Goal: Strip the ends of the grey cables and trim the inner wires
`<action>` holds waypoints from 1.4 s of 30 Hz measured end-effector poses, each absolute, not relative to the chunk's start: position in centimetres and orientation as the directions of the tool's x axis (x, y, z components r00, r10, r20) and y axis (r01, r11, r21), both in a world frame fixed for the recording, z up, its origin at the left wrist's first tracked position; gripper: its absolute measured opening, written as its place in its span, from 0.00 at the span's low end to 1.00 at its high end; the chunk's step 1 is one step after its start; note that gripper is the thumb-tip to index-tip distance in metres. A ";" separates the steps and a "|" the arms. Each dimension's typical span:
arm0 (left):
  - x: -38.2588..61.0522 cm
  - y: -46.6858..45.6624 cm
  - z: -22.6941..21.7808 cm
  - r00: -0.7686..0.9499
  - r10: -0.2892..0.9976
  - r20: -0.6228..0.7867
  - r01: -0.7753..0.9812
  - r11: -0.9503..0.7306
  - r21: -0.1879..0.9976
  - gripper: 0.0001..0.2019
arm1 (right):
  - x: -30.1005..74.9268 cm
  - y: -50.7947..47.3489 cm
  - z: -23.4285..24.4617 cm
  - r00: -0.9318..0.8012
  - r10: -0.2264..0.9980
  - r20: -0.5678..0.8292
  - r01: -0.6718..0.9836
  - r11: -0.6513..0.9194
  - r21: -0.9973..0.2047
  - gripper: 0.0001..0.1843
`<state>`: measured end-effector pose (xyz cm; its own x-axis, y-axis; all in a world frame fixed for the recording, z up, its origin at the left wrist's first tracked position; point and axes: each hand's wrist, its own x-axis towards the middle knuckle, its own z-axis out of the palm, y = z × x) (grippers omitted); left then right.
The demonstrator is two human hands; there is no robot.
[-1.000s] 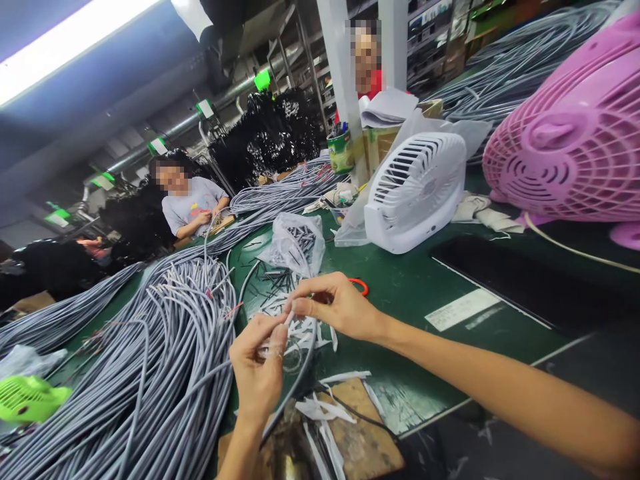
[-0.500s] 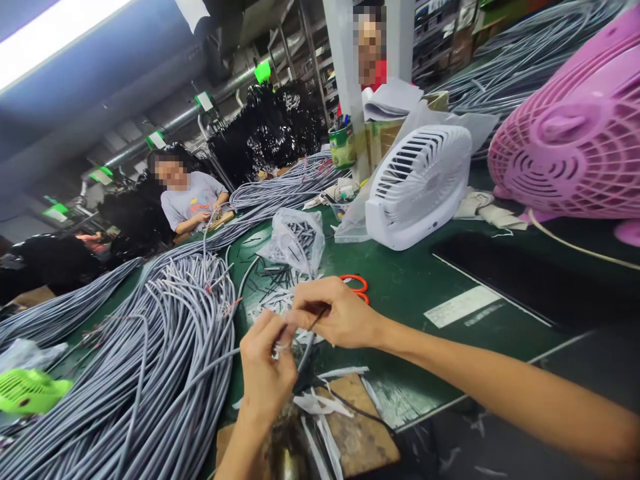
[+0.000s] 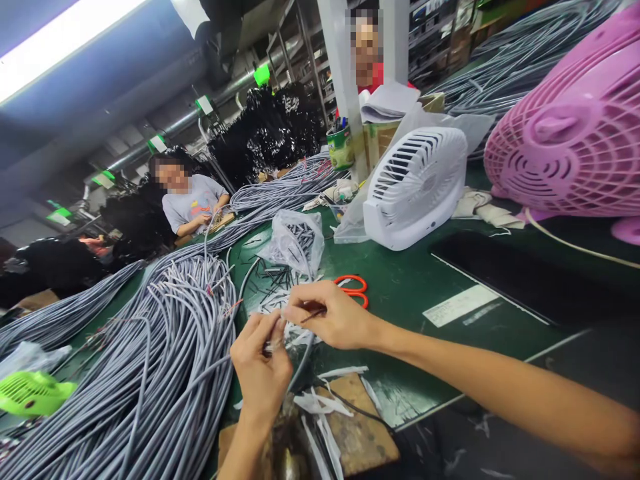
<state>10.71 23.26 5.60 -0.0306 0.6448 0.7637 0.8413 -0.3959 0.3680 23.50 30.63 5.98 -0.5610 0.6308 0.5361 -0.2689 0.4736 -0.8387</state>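
My left hand [image 3: 263,363] is closed, fingertips pinched on something small and pale that I cannot make out. Close beside it, my right hand [image 3: 333,315] pinches at the same spot, and a thin dark tube-like piece [image 3: 313,316] sticks out from its curled fingers. A grey cable [image 3: 302,365] runs down just below the hands. Behind them lie white scraps and short black tube pieces [image 3: 277,275], with a clear plastic bag [image 3: 299,240] of more pieces. Orange-handled scissors [image 3: 356,291] lie partly hidden behind my right hand.
A large bundle of grey cables [image 3: 170,360] covers the left side. A white fan [image 3: 417,190], a pink fan [image 3: 565,147] and a dark flat panel [image 3: 515,280] are at the right. A wooden block [image 3: 363,427] sits at the near edge. Two people are farther back.
My left hand has shifted slightly left and its fingers have turned a little. The right hand has moved slightly left, and the dark piece in it lies flatter.
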 end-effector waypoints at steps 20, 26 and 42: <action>10.2 23.2 5.7 -0.232 0.609 0.759 0.823 -0.293 0.487 0.09 | 22.7 29.6 5.1 -0.514 0.640 0.572 -0.004 0.665 -0.747 0.19; 10.2 23.3 5.7 -0.163 0.603 0.781 0.858 -0.303 0.414 0.09 | 22.5 29.7 4.8 -0.513 0.656 0.554 0.015 0.652 -0.758 0.19; 10.6 23.3 5.5 -0.126 0.625 0.771 0.861 -0.316 0.397 0.09 | 22.1 29.7 4.5 -0.462 0.711 0.530 -0.047 0.577 -0.815 0.20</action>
<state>10.58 23.26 5.46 -0.1263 0.6245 0.7707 0.8614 -0.3163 0.3975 22.12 29.73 4.46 -0.4622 0.7109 0.5301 -0.0473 0.5771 -0.8153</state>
